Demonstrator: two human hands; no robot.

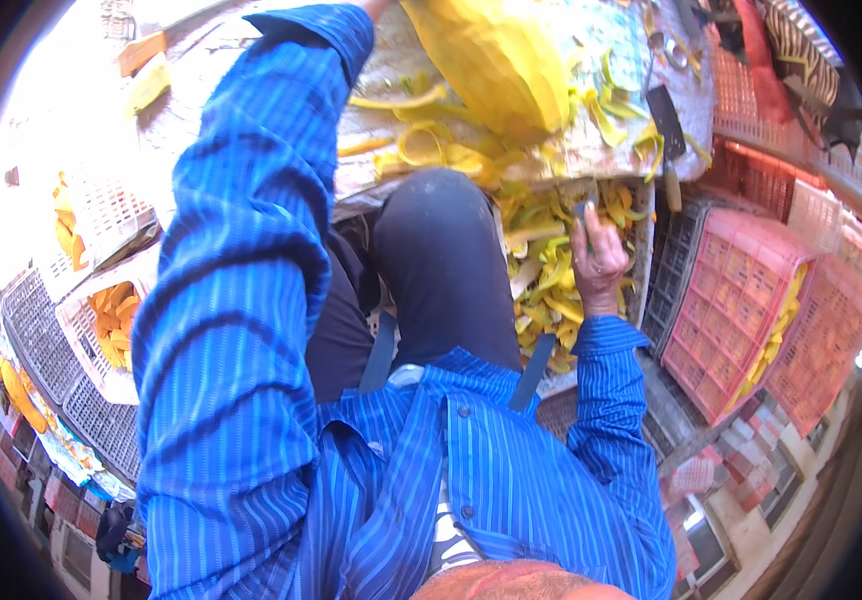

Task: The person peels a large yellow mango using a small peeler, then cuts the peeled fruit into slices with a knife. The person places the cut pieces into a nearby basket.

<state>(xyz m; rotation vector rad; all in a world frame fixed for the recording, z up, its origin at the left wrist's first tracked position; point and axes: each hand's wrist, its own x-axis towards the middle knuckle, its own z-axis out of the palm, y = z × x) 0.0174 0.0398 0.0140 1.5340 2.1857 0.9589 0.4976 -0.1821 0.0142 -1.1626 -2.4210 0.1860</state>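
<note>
A large peeled yellow fruit or squash (502,67) lies on the covered worktable (213,82) before me. My left sleeve reaches to the top edge beside it; only a sliver of wrist shows and the left hand is out of view. My right hand (597,259) is closed around a small bladed hand tool (587,199), perhaps a peeler or knife, mostly hidden by the fingers. That hand hovers over a crate of yellow-green peelings (551,277) beside my knee. Long curled peel strips (431,146) are scattered around the fruit.
A cleaver (667,124) with a dark blade rests on the table's right edge, its wooden handle overhanging. Pink plastic crates (727,311) holding yellow pieces stand at right. At left are a crate of orange chunks (112,319) and grey crates (100,420). Cut pieces (149,82) lie far left.
</note>
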